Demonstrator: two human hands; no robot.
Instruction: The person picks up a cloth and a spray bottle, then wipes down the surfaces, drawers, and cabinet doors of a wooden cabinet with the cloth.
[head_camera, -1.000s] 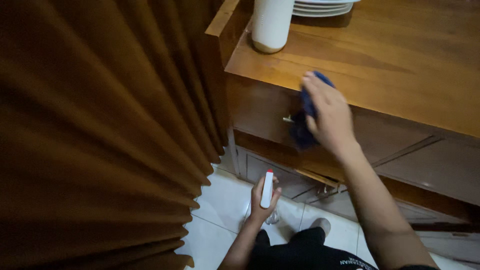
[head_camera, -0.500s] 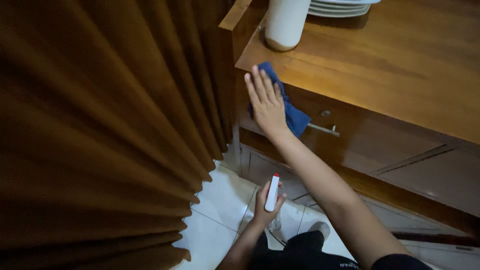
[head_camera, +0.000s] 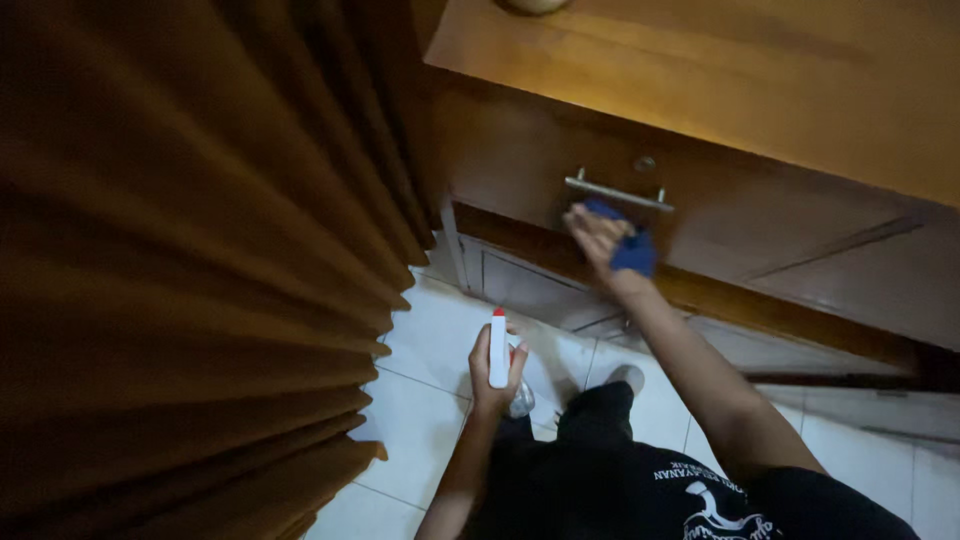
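Observation:
My right hand (head_camera: 597, 238) presses a blue cloth (head_camera: 630, 248) against the front of a wooden drawer (head_camera: 520, 170), just under its metal bar handle (head_camera: 618, 193). Lower down, my left hand (head_camera: 492, 372) grips a white spray bottle (head_camera: 498, 348) with a red tip, held upright above the floor tiles. The bottle's clear lower part shows below my fingers.
A brown pleated curtain (head_camera: 190, 270) fills the left half of the view. The wooden cabinet top (head_camera: 760, 80) runs across the upper right, with lower cabinet doors (head_camera: 540, 295) beneath the drawer. White floor tiles (head_camera: 430, 340) lie below. My dark clothing (head_camera: 620, 470) is at the bottom.
My right hand with the cloth has come down from the cabinet's top edge to the drawer front by the handle. The view tilted down; the white container and plates left the frame.

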